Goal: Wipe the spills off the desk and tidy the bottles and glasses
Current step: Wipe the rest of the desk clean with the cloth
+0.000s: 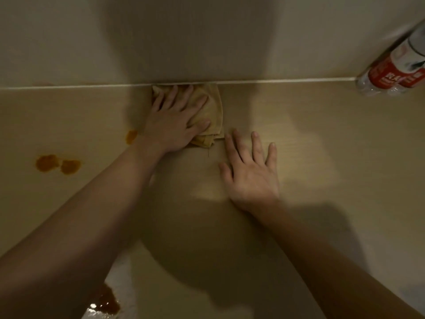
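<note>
Head view, left hand (171, 124) flat on cloth (212, 116)

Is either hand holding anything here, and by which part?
Nothing is gripped. The left hand presses flat on the middle of the yellow cloth; the right hand rests open on the desk.

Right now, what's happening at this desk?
A person is wiping the desk with a folded yellow cloth. The left hand presses the cloth flat against the back edge where desk meets wall, fingers spread. The right hand rests open on the bare desk beside it, holding nothing. Orange spills remain to the left, plus a darker wet puddle at the near edge. Clear bottles with red labels stand in the far right corner.
</note>
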`<state>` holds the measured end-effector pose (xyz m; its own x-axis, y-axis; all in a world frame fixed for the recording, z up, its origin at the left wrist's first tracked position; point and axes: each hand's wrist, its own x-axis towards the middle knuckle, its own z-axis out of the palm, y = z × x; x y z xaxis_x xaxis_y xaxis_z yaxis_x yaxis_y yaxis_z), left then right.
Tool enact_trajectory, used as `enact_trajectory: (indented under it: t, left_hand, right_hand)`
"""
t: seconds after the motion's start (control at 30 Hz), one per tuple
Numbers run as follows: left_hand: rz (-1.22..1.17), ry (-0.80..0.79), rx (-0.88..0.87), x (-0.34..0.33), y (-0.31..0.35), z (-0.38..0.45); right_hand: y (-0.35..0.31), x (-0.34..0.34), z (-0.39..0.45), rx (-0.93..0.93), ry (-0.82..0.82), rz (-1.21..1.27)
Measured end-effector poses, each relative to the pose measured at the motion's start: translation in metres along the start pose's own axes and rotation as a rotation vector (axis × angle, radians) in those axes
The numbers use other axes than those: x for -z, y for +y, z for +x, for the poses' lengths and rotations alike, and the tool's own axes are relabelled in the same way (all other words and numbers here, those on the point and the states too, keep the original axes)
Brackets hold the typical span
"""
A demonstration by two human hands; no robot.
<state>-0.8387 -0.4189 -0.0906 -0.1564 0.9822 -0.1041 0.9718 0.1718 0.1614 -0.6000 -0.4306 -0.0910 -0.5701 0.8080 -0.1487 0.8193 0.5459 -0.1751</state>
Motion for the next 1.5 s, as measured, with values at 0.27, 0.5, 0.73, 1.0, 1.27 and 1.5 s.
enact_trajectory:
  t: [0.27, 0.5, 0.73, 1.0, 1.27, 1.5]
  left_hand:
    - [-0.005, -0.012, 0.138, -0.007, -0.032, -0.045]
    - [0.031, 0.033, 0.055, -0.006, -0.01, -0.028]
    - [-0.008, -0.033, 0.082, 0.005, -0.051, -0.041]
    - [0.026, 0.035, 0.063, -0.011, -0.022, -0.102]
    - [-0.005, -0.068, 0.09, 0.012, -0.068, -0.043]
    - [0.016, 0.01, 0.064, 0.005, -0.066, -0.108]
  right_hand:
    - [0.0, -0.002, 0.0, -0.001, 0.013, -0.027]
    - [-0.002, 0.0, 0.0, -0.009, -0.011, -0.045]
    - [0.0, 0.001, 0.0, -0.026, -0.01, -0.027]
    - [-0.003, 0.0, 0.001, -0.035, -0.039, -0.091]
    - [-0.003, 0.008, -0.003, -0.041, -0.072, -0.122]
    - [-0.008, 0.008, -0.002, -0.068, -0.087, -0.107]
